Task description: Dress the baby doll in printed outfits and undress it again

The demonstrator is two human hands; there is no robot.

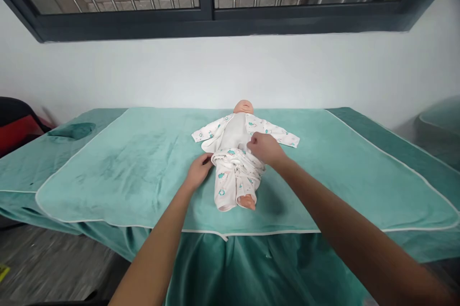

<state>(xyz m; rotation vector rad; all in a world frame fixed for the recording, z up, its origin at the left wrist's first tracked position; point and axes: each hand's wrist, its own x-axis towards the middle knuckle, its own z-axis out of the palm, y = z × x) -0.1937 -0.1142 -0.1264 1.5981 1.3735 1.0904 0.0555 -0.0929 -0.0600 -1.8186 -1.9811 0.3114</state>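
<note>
On the bed point(118, 167), we had the doll point(243, 106) supine, trousers point(230, 176) bunched at its waist. Our right hand point(266, 148) had curled fingers, our left hand point(199, 170) touched the trousers; their grip, we couldn't tell. Uneven tugging might have twisted them.

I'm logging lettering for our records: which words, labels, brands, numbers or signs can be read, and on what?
None can be read.
Doll's top and trousers: small printed motifs, too small to tell whether any hold lettering.
Yellow patch on the floor: cut off and blurred, nothing legible.
</note>
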